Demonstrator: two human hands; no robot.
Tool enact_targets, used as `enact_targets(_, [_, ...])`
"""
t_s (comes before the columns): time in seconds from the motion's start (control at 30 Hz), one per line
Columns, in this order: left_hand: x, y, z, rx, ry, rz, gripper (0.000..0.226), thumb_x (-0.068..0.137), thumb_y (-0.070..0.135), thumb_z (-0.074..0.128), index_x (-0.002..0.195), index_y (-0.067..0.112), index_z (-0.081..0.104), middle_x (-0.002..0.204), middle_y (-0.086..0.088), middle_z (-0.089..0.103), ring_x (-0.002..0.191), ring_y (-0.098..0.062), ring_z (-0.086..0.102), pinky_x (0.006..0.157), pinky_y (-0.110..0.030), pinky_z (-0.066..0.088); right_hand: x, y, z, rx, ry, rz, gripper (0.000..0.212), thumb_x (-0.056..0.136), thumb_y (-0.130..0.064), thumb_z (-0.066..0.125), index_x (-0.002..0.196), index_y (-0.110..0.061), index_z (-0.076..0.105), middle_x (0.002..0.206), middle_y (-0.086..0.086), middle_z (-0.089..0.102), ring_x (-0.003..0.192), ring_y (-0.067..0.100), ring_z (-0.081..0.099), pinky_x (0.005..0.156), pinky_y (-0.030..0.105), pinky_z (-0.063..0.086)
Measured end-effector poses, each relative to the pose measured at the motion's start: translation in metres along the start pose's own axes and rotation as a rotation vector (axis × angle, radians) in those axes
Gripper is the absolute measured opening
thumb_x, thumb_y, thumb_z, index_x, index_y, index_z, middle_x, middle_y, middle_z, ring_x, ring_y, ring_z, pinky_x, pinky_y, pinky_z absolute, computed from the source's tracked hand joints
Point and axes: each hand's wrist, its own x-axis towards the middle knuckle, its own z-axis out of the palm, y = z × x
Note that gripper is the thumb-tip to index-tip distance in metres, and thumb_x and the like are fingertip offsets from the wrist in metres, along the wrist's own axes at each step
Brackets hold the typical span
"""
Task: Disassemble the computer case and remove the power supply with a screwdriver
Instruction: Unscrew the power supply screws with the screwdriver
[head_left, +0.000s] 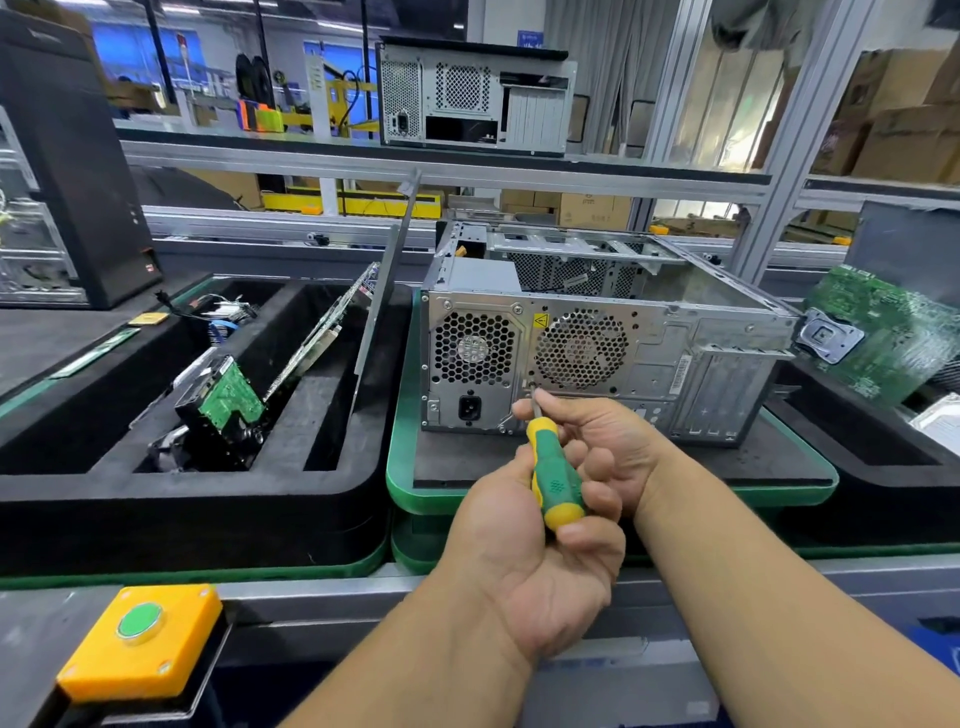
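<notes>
Left hand (524, 561) gripping screwdriver (553, 478), yellow warning label (541, 320)

A black foam tray (187, 499) at left centre holds a hard drive (221, 405) with its green board upward, leaning expansion cards (332, 325) and a grey side panel (387, 283). A yellow box with a green push button (139, 621) sits lower left. A green motherboard (883, 332) leans at right. Another computer case (475, 98) stands on the upper shelf.

The left hand (540, 561) curls palm-up around a screwdriver handle (553, 478). Just beyond it, the right hand (608, 452) pinches the shaft with its fingertips (537, 402); both forearms reach forward.
</notes>
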Motion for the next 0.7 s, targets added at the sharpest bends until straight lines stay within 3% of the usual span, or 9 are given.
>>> enact_targets(0.13, [0.004,0.000,-0.003,0.026,0.035,0.011,0.043,0.104,0.047,0.047,0.091,0.009,0.065,0.071,-0.005,0.056,0.048,-0.012,0.047,0.030,-0.015,0.027,0.004,0.002,0.001,0.000,0.022,-0.013,0.024,0.085,-0.029,0.068,0.074,-0.008,0.071,0.053,-0.006,0.036,0.032,0.004,0.033,0.035,0.013,0.028])
enact_targets(0.23, [0.007,-0.003,-0.004,0.070,0.101,0.076,0.051,0.097,0.061,0.055,0.098,0.010,0.061,0.071,-0.007,0.050,0.051,-0.012,0.045,0.031,-0.014,0.028,0.007,0.003,0.000,-0.092,0.043,-0.054,0.030,0.089,-0.034,0.066,0.069,-0.011,0.071,0.051,-0.007,0.033,0.038,0.005,0.027,0.050,0.018,0.013])
enact_targets(0.3, [0.008,-0.007,-0.005,0.121,0.126,0.137,0.044,0.091,0.053,0.070,0.101,0.011,0.064,0.069,-0.008,0.052,0.051,-0.012,0.046,0.031,-0.014,0.030,0.010,0.003,-0.002,-0.117,0.047,-0.063,0.033,0.090,-0.034,0.065,0.067,-0.011,0.071,0.051,-0.006,0.032,0.041,0.006,0.026,0.049,0.020,0.013])
enact_targets(0.43, [0.007,-0.014,-0.009,0.283,0.199,0.238,0.029,0.084,0.035,0.082,0.090,0.009,0.070,0.066,-0.007,0.061,0.050,-0.013,0.055,0.034,-0.016,0.035,0.013,0.003,-0.005,-0.132,0.072,-0.065,0.032,0.086,-0.034,0.070,0.065,-0.011,0.073,0.066,-0.002,0.031,0.070,0.013,0.009,0.072,0.030,0.006])
enact_targets(0.53, [0.005,-0.010,-0.009,0.275,0.198,0.171,0.029,0.096,0.037,0.069,0.090,0.009,0.068,0.069,-0.010,0.066,0.049,-0.015,0.059,0.034,-0.016,0.036,0.013,0.004,-0.005,-0.173,0.095,-0.066,0.032,0.082,-0.039,0.072,0.067,-0.012,0.068,0.055,-0.005,0.024,0.064,0.013,0.007,0.054,0.021,0.013])
enact_targets(0.7, [0.002,-0.005,-0.008,0.086,0.101,0.036,0.036,0.104,0.040,0.053,0.099,0.008,0.066,0.071,-0.012,0.066,0.051,-0.017,0.058,0.033,-0.015,0.031,0.012,0.004,-0.006,-0.109,0.071,-0.062,0.032,0.086,-0.039,0.071,0.070,-0.011,0.070,0.057,-0.006,0.030,0.044,0.006,0.023,0.054,0.018,0.014])
